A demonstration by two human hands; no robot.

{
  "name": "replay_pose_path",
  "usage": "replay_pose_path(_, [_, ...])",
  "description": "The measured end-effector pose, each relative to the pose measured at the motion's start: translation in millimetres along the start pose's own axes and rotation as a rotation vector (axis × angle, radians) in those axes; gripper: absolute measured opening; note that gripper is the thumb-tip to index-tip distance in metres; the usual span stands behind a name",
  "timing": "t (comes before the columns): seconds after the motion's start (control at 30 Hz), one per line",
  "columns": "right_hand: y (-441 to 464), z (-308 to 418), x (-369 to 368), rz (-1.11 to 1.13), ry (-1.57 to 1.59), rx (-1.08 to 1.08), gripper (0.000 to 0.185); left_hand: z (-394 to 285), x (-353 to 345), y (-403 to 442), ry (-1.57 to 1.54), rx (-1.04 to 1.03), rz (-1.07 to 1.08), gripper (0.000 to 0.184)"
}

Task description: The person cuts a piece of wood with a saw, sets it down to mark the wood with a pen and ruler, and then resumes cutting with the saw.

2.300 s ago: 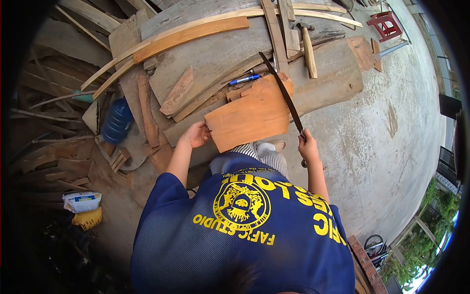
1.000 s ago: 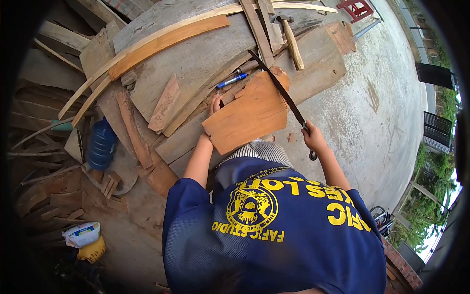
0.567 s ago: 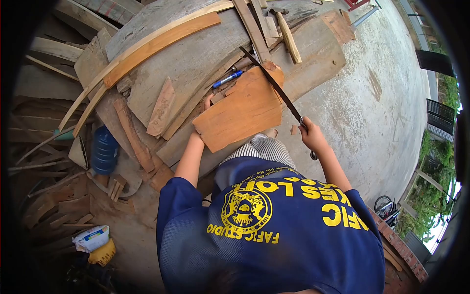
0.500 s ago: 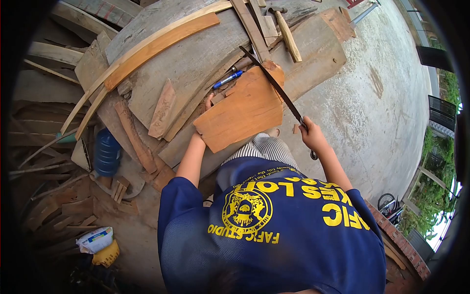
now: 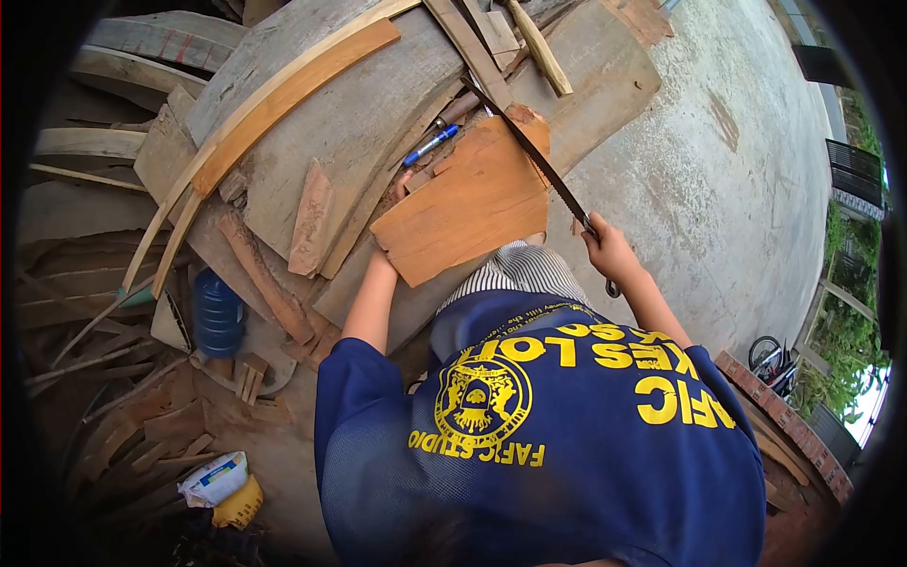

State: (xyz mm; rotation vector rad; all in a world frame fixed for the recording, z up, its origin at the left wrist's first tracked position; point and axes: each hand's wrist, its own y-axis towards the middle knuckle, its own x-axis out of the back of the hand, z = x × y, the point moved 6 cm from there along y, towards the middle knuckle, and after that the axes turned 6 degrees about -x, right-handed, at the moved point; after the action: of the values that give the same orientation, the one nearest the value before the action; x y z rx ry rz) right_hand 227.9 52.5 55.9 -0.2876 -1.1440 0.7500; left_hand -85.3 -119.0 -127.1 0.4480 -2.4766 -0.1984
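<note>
My right hand is closed around the handle of a handsaw. Its long dark toothed blade slants up and left across the right end of an orange-brown wooden board. My left hand grips the board's left end from below; most of the palm is hidden, and a few fingertips show past the far edge. The board lies tilted just in front of my striped trousers. Beyond its far edge rests a blue marker. Whether the teeth sit in a cut I cannot tell.
A hammer with a wooden handle lies at the top among planks. Curved wooden strips run along the left. A blue water jug stands lower left near scrap wood. Concrete floor spreads to the right.
The whole view has shifted slightly. My right hand and the saw sit a little further right relative to the board. Both hands keep their holds.
</note>
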Motion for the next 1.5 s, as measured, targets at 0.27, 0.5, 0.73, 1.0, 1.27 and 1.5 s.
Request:
replay_pose_path(0.27, [-5.0, 4.2, -1.1, -0.033, 0.019, -0.032, 0.012, -22.4, 75.0, 4.6, 0.087, 0.324, 0.120, 0.044])
replay_pose_path(0.5, [-16.5, 11.8, -8.2, -0.101, -0.033, -0.084, 0.015, -140.8, 69.7, 103.3, 0.065, 0.508, -0.229, 0.028])
replay_pose_path(0.73, [-21.7, 14.4, -10.3, -0.067, -0.017, -0.120, 0.015, -124.4, -52.7, 154.1, 0.822, 0.417, -0.096, 0.053])
replay_pose_path(1.0, [-68.3, 6.1, 28.1, 0.093, 0.022, -0.146, 0.011, -121.5, -54.4, 156.8, 0.856, 0.505, -0.012, 0.042])
replay_pose_path(1.27, [-69.5, -11.5, 45.4, 0.175, -0.003, -0.124, 0.010, -114.7, -53.8, 156.5, 0.880, 0.509, 0.011, 0.042])
replay_pose_path(1.5, [-75.7, -4.3, 79.1, 0.230, 0.054, -0.091, 0.009, -117.3, -51.7, 156.4, 0.823, 0.533, -0.027, 0.044])
